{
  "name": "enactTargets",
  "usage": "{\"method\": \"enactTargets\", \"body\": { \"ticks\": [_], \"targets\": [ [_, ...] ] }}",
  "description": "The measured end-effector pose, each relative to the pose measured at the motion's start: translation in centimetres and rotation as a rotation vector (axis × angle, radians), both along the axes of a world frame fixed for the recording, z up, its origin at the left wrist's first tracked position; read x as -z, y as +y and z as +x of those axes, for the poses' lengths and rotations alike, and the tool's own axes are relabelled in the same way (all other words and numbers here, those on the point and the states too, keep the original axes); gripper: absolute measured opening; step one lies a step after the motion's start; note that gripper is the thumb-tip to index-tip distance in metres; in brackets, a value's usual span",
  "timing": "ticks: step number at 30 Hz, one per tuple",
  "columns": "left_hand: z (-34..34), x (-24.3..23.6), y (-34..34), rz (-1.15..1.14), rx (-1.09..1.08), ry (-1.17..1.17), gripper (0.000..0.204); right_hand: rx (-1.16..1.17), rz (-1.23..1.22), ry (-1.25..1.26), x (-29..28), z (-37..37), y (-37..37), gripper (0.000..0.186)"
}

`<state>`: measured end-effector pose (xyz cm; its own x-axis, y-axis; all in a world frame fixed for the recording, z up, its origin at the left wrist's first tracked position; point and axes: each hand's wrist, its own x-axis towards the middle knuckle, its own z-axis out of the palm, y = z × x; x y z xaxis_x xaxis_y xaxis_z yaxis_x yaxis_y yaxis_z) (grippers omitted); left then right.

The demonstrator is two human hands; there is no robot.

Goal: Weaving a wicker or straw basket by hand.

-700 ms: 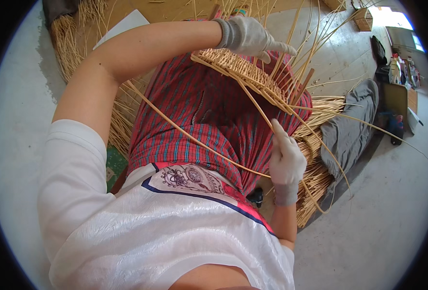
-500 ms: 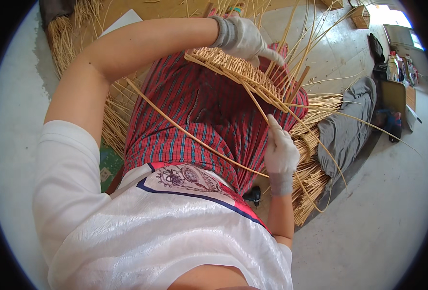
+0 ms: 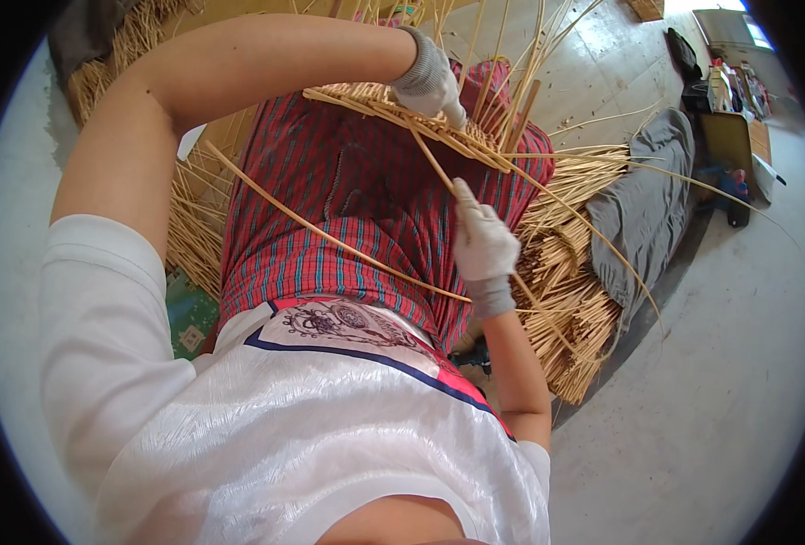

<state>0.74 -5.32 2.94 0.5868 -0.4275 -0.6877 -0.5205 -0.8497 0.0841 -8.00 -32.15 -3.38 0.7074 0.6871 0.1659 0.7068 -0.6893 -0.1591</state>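
A partly woven wicker basket (image 3: 352, 94), with upright stakes rising from it, lies tilted across my lap. My left hand (image 3: 428, 80), in a white glove with a grey cuff, grips the weave from above; its fingers bend down inside and are partly hidden. Lower and to the right, my gloved right hand (image 3: 486, 241) is closed around a willow rod (image 3: 434, 166). This rod runs from the basket's edge through the fist and out past the wrist. Another long rod (image 3: 330, 238) curves across my lap.
Bundles of willow rods (image 3: 570, 327) lie at my right, partly under a grey cloth (image 3: 643, 204). More rods (image 3: 189, 213) are heaped at my left, beside a green printed sheet (image 3: 189, 313). Long loose ends (image 3: 616, 250) spread out to the right.
My right hand has moved up and left, along with the rod. My left hand's outstretched finger has bent down onto the weave. The whole view has shifted slightly.
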Motion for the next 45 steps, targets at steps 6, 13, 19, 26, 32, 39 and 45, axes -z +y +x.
{"method": "enactTargets", "body": {
  "ticks": [6,13,19,26,32,39,45],
  "targets": [
    [0.3,0.1,-0.8,0.073,-0.028,0.072,0.062,-0.223,0.018,-0.02,0.6,4.0,2.0,0.041],
    [-0.3,1.4,0.7,-0.169,-0.087,0.048,0.054,-0.105,0.357,0.043,-0.9,1.2,3.4,0.025],
    [-1.1,0.9,0.7,-0.222,-0.08,-0.056,0.065,0.766,1.737,1.28,1.5,-0.6,-4.7,0.015],
    [-1.4,0.9,0.3,-0.17,-0.1,-0.072,0.066,0.239,1.001,0.345,-4.8,0.7,-5.9,0.018],
    [-1.6,2.2,0.6,-0.231,-0.104,-0.114,0.055,0.506,0.414,0.263,-8.2,13.4,-0.9,0.092],
    [-2.2,2.9,0.1,-0.222,-0.102,-0.132,0.056,0.186,0.342,0.162,-6.9,17.0,13.8,0.084],
    [-2.7,4.2,0.9,-0.344,-0.044,-0.714,0.062,-0.006,0.405,0.373,-3.2,23.4,16.3,0.078]
  ]
}}
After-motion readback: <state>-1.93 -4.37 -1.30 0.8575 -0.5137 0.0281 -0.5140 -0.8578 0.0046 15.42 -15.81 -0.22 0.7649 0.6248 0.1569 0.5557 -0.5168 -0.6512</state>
